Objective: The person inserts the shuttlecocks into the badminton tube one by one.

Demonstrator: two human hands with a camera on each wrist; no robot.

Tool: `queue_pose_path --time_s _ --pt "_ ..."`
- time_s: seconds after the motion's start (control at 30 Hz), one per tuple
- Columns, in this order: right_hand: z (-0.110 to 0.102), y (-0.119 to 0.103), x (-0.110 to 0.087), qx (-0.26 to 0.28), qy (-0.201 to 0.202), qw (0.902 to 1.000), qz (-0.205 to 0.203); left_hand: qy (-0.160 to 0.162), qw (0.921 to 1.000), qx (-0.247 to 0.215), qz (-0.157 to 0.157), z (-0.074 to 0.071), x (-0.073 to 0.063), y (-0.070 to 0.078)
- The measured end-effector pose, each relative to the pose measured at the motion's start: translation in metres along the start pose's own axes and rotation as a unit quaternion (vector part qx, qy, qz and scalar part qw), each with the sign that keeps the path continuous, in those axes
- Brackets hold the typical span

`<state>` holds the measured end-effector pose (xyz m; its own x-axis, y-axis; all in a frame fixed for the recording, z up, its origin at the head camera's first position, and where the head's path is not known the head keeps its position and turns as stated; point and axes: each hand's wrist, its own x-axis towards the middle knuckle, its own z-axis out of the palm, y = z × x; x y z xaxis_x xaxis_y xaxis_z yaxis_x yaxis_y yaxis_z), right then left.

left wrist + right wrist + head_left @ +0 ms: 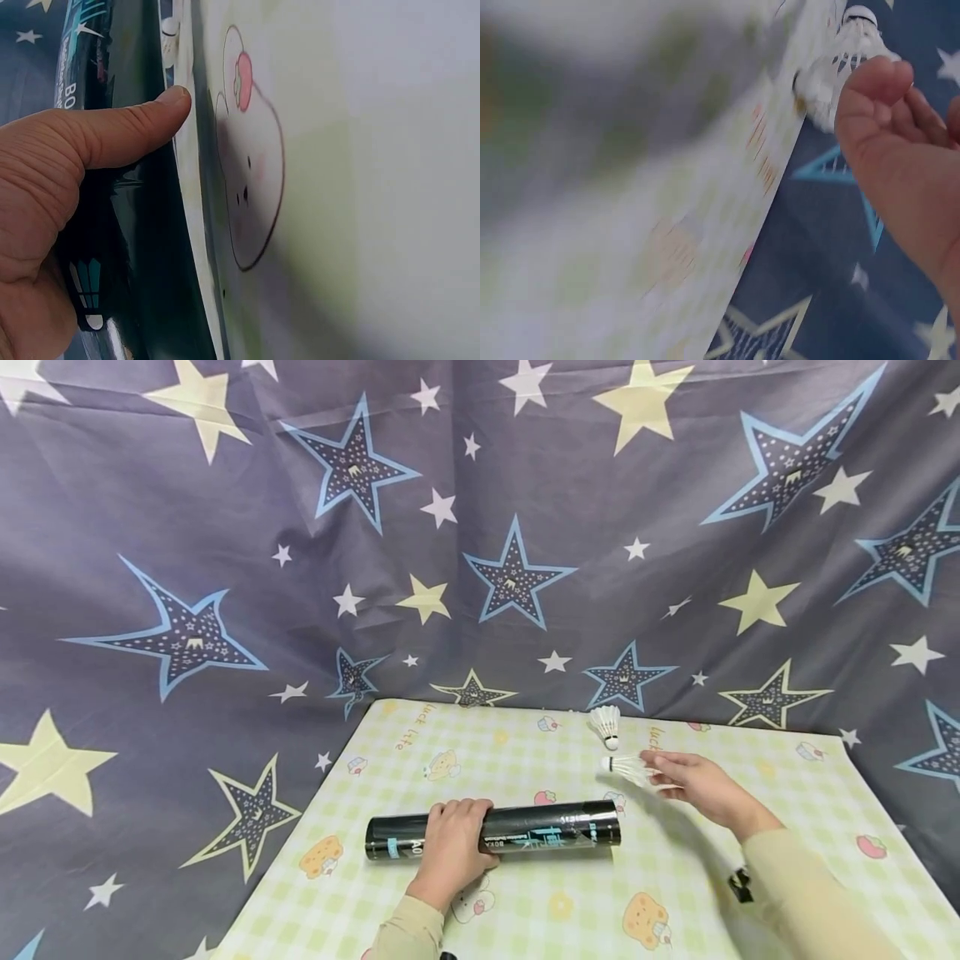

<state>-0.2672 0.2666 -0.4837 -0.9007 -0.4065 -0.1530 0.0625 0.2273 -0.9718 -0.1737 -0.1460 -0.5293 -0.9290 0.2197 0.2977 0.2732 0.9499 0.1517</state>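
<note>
A black shuttlecock tube (551, 828) with blue and white print lies crosswise on the table. My left hand (456, 847) grips it left of its middle; in the left wrist view the thumb (142, 127) lies across the tube (157, 240). A white feather shuttlecock (624, 767) lies on its side beyond the tube's right end, cork to the left. My right hand (697, 783) is at its feathers, fingers loosely bent and spread around the skirt's edge. Just behind it is a second shuttlecock (606, 727), cork toward me. The right wrist view partly hides the nearer shuttlecock (855, 49) behind the fingers.
A pale green checked cloth (555, 906) with cartoon prints covers the table. Behind the table's far edge hangs a dark curtain (517, 660) with stars. A small black object (741, 885) shows beside the right sleeve.
</note>
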Motion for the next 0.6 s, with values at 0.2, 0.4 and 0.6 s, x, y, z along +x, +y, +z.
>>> queue_pose_path --time_s 0.2,0.4,0.6 --pt "-0.026 0.017 -0.057 0.107 -0.057 0.9920 -0.033 0.011 0.9998 -0.011 -0.013 -0.002 0.003 -0.001" --pt "-0.017 0.032 -0.068 0.060 -0.035 0.9976 0.005 0.005 0.9997 -0.021 -0.015 -0.002 0.008 0.002" --pt "-0.001 0.032 -0.068 -0.035 0.048 0.9970 0.049 -0.005 0.9998 -0.018 -0.010 0.003 0.009 0.009"
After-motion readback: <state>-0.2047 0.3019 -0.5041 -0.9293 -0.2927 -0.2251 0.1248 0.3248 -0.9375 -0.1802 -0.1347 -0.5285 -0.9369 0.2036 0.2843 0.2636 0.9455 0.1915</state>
